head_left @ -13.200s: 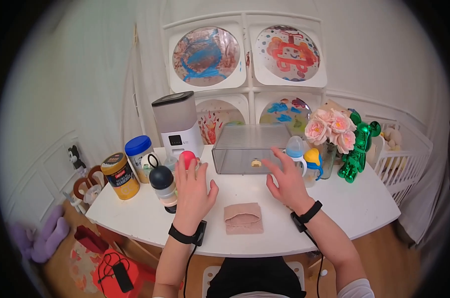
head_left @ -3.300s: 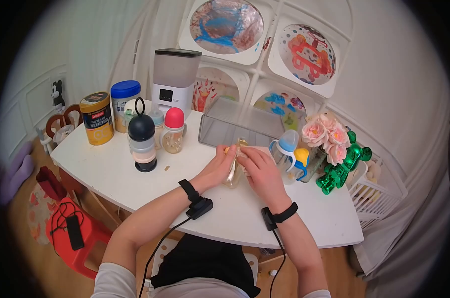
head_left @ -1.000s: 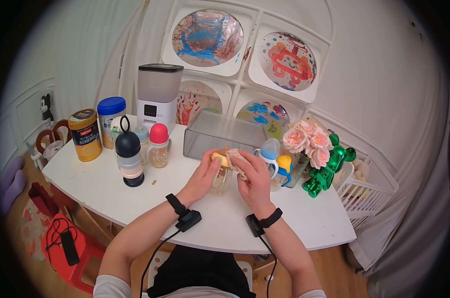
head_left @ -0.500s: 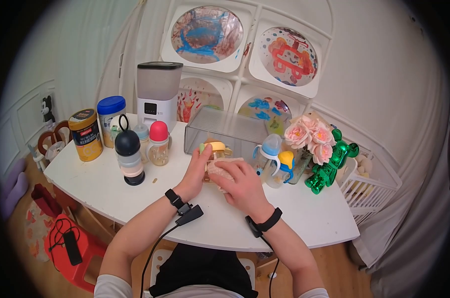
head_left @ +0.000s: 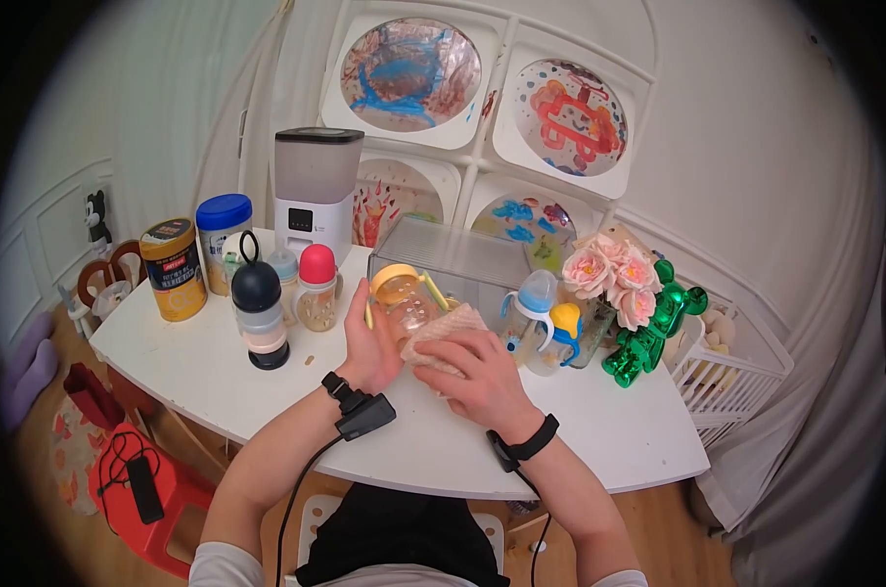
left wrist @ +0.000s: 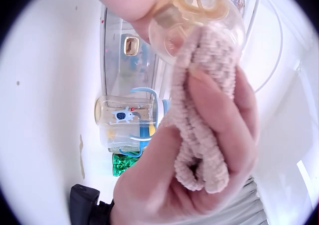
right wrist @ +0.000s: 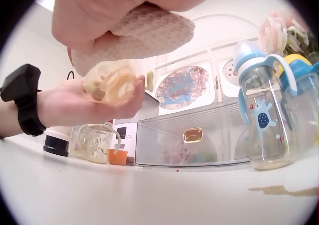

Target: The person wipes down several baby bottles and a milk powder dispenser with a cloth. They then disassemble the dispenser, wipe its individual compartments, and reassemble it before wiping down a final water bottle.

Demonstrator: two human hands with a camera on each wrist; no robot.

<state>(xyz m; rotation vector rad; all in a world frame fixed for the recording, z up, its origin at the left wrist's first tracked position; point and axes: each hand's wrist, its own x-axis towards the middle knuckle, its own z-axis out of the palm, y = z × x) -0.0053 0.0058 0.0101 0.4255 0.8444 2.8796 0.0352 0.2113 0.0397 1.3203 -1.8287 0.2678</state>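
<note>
In the head view, my left hand [head_left: 369, 347] holds a clear baby bottle [head_left: 404, 298] with a yellow collar and yellow-green handles, tilted above the table. Its fingers [right wrist: 130, 103] curl round the bottle from below in the right wrist view. My right hand [head_left: 484, 377] grips a pinkish textured cloth [head_left: 450, 338] and presses it against the lower part of the bottle. The left wrist view shows the folded cloth [left wrist: 207, 105] bunched between thumb and fingers, right at the bottle's base [left wrist: 199, 28]. The cloth hides part of the bottle.
A grey clear box [head_left: 462, 256] with a gold latch stands behind the hands. A blue-topped bottle [head_left: 531, 308], a yellow-topped cup [head_left: 560, 338], flowers [head_left: 614, 279] and a green bear figure [head_left: 648, 338] are right. Left stand a red-topped bottle [head_left: 316, 293], dark-topped stacked container [head_left: 259, 318] and tins [head_left: 177, 274].
Over the last second, the left hand has turned the bottle, tilting it so its collar points up-left. The cloth has moved from the collar down to the bottle's body and base.
</note>
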